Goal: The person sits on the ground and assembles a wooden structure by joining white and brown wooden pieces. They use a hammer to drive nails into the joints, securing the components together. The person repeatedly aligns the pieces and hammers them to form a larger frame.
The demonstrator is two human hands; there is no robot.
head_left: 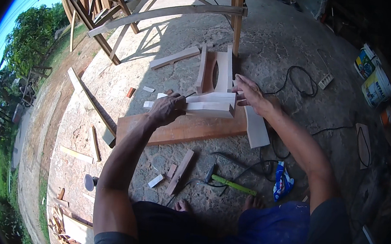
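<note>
My left hand (166, 109) is closed round the left part of several pale, shaped wooden pieces (210, 108) lying side by side above a wide brown board (180, 132). A thin dark stick sticks out by its fingers; its kind is too small to tell. My right hand (253, 95) is at the right end of the pieces with its fingers apart; whether the fingertips touch the wood, I cannot tell. Just beyond stand curved wooden pieces (221, 71) with upright edges. A pale curved board (256, 128) lies under my right forearm.
Near my feet lie a green-handled hammer (234, 185), a blue packet (283, 181), small wood blocks (180, 172) and dark cables. A wooden frame (167, 17) stands at the back. Paint buckets (376, 86) and a power strip (325, 81) are at right; a long plank (92, 106) lies left.
</note>
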